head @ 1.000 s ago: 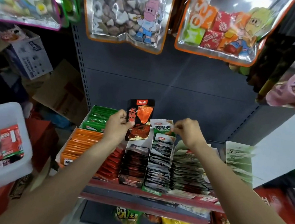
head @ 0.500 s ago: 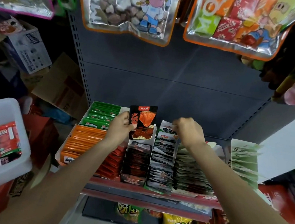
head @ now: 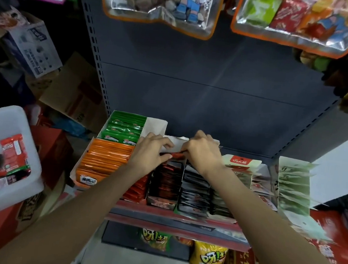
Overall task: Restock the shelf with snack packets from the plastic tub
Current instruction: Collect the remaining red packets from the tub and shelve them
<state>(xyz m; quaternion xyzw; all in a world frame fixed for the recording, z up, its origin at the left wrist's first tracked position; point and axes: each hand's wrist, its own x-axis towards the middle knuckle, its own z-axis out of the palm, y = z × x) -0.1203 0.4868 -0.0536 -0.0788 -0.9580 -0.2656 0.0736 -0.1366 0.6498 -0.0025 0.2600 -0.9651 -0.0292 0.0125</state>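
Both hands are at the back of the dark-packet row (head: 166, 181) on the shelf (head: 180, 217), working one snack packet (head: 176, 154) down behind the others. The left hand (head: 150, 150) has its fingers bent around the packet's left edge; the right hand (head: 203, 154) covers the packet's other side with curled fingers, though whether it pinches the packet or only holds the white box flap (head: 178, 142) back is hard to tell, since the knuckles hide the contact. Only a red-orange sliver of the packet shows between the hands, so it seems nearly seated. The neighbouring rows, the orange packets (head: 104, 158), the green packets (head: 125, 129) and the black-and-white packets (head: 195, 189), look well filled. The plastic tub (head: 7, 197) at the left holds several more packets (head: 14, 151), so by my reckoning the restocking is partway through, with more trips to the tub left.
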